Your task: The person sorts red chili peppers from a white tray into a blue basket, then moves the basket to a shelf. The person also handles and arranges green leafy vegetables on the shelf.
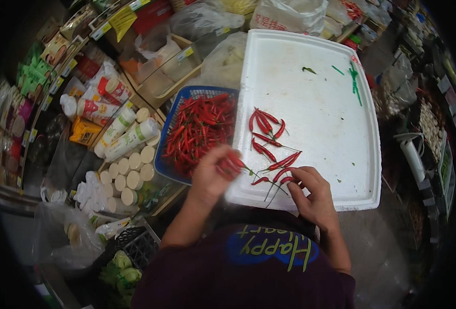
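Observation:
Red chili peppers fill a blue plastic basket point(159, 162) beside a white styrofoam lid point(317, 127). My left hand point(211, 172), blurred, is closed around a few red chilies point(230, 165) over the seam between basket and lid. Close to the lid's near edge, my right hand point(313, 193) has thumb and fingers on a red chili point(286, 180). Several loose chilies with long green stems lie on the left half of the lid, among them a small cluster point(266, 120) and a pair of chilies point(284, 161).
Green tape strips point(354, 83) and a dark leaf scrap point(309, 70) lie on the lid's far part. To the left, shelves hold rolls of noodles point(129, 179) and packaged goods. A black crate point(141, 247) and green vegetables point(123, 270) stand low at left.

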Action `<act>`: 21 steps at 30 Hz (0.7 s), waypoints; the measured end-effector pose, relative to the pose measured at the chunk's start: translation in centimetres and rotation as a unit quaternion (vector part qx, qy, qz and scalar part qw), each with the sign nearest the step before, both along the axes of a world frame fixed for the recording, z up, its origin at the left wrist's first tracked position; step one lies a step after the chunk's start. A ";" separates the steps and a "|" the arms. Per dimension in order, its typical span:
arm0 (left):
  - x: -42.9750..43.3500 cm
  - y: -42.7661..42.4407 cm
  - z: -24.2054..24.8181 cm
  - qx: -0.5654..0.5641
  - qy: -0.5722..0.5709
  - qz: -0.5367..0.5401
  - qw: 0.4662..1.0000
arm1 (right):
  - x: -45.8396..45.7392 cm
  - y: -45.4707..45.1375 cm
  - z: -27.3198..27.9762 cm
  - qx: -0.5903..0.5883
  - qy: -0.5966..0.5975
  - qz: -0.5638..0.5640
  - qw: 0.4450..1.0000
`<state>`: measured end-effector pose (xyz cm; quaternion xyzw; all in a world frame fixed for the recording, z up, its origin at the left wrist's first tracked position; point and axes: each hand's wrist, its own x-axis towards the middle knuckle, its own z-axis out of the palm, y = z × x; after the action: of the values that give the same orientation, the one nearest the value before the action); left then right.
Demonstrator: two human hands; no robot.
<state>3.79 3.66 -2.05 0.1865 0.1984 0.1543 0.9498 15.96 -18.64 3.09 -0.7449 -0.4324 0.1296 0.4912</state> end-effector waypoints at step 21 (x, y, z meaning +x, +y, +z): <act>0.0 17.0 -5.0 0.182 0.183 0.116 0.959 | 2.8 -0.3 -1.7 -0.059 -0.034 -0.023 0.997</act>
<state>3.77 20.65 -7.00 0.3571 0.3578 0.2598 0.8228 18.81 -18.97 1.35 -0.7864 -0.4233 0.1176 0.4343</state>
